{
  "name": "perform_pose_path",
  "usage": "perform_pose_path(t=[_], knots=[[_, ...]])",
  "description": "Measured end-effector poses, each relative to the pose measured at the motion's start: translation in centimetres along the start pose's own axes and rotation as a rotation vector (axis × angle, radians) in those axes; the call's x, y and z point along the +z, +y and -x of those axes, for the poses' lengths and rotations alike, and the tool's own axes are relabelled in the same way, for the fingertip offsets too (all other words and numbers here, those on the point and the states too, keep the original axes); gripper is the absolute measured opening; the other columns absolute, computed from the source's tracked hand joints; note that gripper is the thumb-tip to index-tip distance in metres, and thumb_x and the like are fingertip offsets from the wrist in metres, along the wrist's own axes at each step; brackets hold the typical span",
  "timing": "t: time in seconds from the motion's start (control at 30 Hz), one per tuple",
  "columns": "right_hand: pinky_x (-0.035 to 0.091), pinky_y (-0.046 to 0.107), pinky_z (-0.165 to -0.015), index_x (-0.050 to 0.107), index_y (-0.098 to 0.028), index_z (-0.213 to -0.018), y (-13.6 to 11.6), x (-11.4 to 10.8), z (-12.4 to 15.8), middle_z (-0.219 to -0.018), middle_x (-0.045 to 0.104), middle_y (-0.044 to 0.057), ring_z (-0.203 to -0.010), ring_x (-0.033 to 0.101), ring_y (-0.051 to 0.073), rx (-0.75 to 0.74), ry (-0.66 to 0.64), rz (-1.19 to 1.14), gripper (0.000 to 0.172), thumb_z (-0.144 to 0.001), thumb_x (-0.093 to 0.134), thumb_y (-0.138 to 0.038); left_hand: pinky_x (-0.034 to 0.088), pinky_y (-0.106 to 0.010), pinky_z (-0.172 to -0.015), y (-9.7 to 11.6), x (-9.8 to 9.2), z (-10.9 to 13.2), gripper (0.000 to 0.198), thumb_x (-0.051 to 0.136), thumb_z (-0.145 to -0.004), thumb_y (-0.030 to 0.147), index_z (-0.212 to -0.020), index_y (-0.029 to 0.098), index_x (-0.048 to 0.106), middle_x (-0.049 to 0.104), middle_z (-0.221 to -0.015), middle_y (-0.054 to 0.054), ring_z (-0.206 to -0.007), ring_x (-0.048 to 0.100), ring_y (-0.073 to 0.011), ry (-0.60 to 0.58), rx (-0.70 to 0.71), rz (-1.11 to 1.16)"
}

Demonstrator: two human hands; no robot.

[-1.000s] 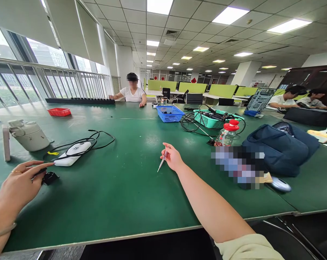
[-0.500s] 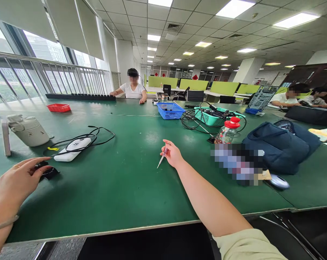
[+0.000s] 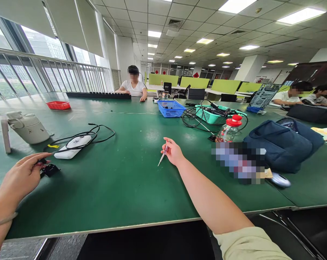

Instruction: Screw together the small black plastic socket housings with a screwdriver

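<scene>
My right hand [image 3: 173, 151] is closed around a slim screwdriver [image 3: 161, 159] with a clear, pinkish handle. Its pale shaft points down and to the left, over the middle of the green table. At the left, the thumb and fingers of my left hand [image 3: 24, 177] pinch a small black part [image 3: 50, 170] low at the table; the fingers hide some of it, and its exact kind is unclear. Just beyond that hand lies a white power bank [image 3: 72, 148] with a black cable [image 3: 103, 130] looped over it.
A cream tumbler [image 3: 30, 128] and a red tray [image 3: 58, 105] stand at the left. Farther back are a blue basket [image 3: 171, 110] and a green basket [image 3: 216, 117] with cables. A red-capped jar [image 3: 229, 130] and dark blue bag [image 3: 282, 146] lie right. A person [image 3: 133, 86] sits opposite.
My left thumb and fingers have shifted slightly on the black part, showing more of it. The long black strip by the person opposite has slid right. My right hand keeps its grip.
</scene>
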State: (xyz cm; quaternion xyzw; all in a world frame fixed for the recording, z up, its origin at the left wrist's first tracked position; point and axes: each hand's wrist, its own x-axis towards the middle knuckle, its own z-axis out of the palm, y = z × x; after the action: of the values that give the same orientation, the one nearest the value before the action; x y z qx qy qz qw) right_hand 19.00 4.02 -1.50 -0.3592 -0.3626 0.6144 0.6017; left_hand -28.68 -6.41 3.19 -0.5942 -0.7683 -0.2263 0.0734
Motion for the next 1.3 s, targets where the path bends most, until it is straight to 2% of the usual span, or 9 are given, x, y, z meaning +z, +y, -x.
perform_pose_path(t=[0.13, 0.27, 0.37, 0.53, 0.67, 0.83, 1.03, 1.2, 1.3], knots=[[0.048, 0.03, -0.056, 0.059, -0.023, -0.098, 0.0, 0.0, 0.1, -0.054, 0.055, -0.005, -0.05, 0.049, 0.012, -0.004, -0.001, 0.003, 0.02, -0.08, 0.063, -0.029, 0.045, -0.043, -0.104, -0.2, 0.2, -0.2, 0.056, 0.019, -0.089, 0.031, -0.125, 0.018, 0.059, 0.056, -0.135, -0.009, -0.122, 0.053, -0.0261, -0.059, 0.029, -0.003], [0.048, 0.03, -0.057, 0.058, -0.023, -0.098, -0.1, 0.1, 0.1, -0.054, 0.055, -0.005, -0.05, 0.049, 0.013, -0.006, 0.0, 0.007, 0.021, -0.079, 0.064, -0.03, 0.042, -0.039, -0.108, -0.7, 0.4, -0.3, 0.058, 0.018, -0.088, 0.032, -0.125, 0.015, 0.059, 0.056, -0.134, -0.01, -0.123, 0.053, -0.0246, -0.062, 0.09, -0.008], [0.048, 0.03, -0.057, 0.058, -0.023, -0.098, -0.1, 0.0, 0.1, -0.054, 0.055, -0.005, -0.049, 0.048, 0.012, -0.007, 0.0, 0.013, 0.021, -0.079, 0.064, -0.03, 0.044, -0.04, -0.106, -1.2, 0.6, -0.5, 0.058, 0.019, -0.088, 0.033, -0.127, 0.016, 0.058, 0.057, -0.133, -0.011, -0.12, 0.055, -0.0251, -0.077, 0.082, -0.017], [0.048, 0.03, -0.058, 0.059, -0.023, -0.099, -0.1, -0.1, 0.1, -0.055, 0.055, -0.005, -0.049, 0.048, 0.012, -0.002, -0.01, 0.021, 0.022, -0.08, 0.065, -0.031, 0.045, -0.041, -0.104, -2.5, 1.3, -1.1, 0.058, 0.022, -0.086, 0.032, -0.131, 0.016, 0.055, 0.057, -0.134, -0.011, -0.118, 0.056, -0.0258, -0.177, 0.075, -0.032], [0.048, 0.03, -0.058, 0.059, -0.023, -0.1, -0.1, -0.1, 0.2, -0.054, 0.055, -0.005, -0.048, 0.048, 0.012, 0.0, -0.014, 0.027, 0.022, -0.08, 0.065, -0.031, 0.049, -0.04, -0.098, -3.2, 1.8, -1.4, 0.056, 0.026, -0.084, 0.031, -0.128, 0.018, 0.059, 0.061, -0.131, -0.011, -0.112, 0.06, -0.0259, -0.225, 0.082, -0.029], [0.047, 0.03, -0.058, 0.059, -0.023, -0.1, -0.1, 0.0, 0.1, -0.054, 0.055, -0.004, -0.049, 0.049, 0.012, 0.001, -0.016, 0.03, 0.022, -0.08, 0.064, -0.031, 0.049, -0.04, -0.097, -2.9, 1.4, -1.4, 0.057, 0.025, -0.085, 0.034, -0.126, 0.018, 0.061, 0.063, -0.128, -0.01, -0.11, 0.061, -0.0268, -0.236, 0.042, -0.042], [0.047, 0.03, -0.058, 0.058, -0.023, -0.099, -0.1, 0.0, 0.1, -0.054, 0.055, -0.005, -0.048, 0.049, 0.012, 0.008, -0.017, 0.036, 0.022, -0.08, 0.064, -0.032, 0.05, -0.037, -0.092, -2.8, 1.4, -1.3, 0.056, 0.028, -0.083, 0.035, -0.125, 0.018, 0.06, 0.065, -0.122, -0.011, -0.102, 0.064, -0.0252, -0.211, 0.062, -0.031], [0.047, 0.03, -0.057, 0.058, -0.023, -0.1, -0.1, 0.1, 0.2, -0.054, 0.056, -0.005, -0.049, 0.049, 0.012, 0.007, -0.02, 0.04, 0.023, -0.079, 0.064, -0.031, 0.045, -0.04, -0.103, -2.2, 1.5, -1.1, 0.06, 0.034, -0.078, 0.038, -0.126, 0.015, 0.059, 0.061, -0.127, -0.013, -0.112, 0.059, -0.0265, -0.205, 0.115, 0.019], [0.047, 0.03, -0.058, 0.058, -0.023, -0.101, 0.0, 0.1, 0.2, -0.054, 0.056, -0.005, -0.048, 0.049, 0.012, 0.009, -0.022, 0.044, 0.025, -0.079, 0.065, -0.032, 0.049, -0.035, -0.095, -2.0, 1.2, -1.0, 0.062, 0.037, -0.076, 0.04, -0.129, 0.014, 0.057, 0.063, -0.124, -0.012, -0.106, 0.063, -0.025, -0.227, 0.084, 0.059]])
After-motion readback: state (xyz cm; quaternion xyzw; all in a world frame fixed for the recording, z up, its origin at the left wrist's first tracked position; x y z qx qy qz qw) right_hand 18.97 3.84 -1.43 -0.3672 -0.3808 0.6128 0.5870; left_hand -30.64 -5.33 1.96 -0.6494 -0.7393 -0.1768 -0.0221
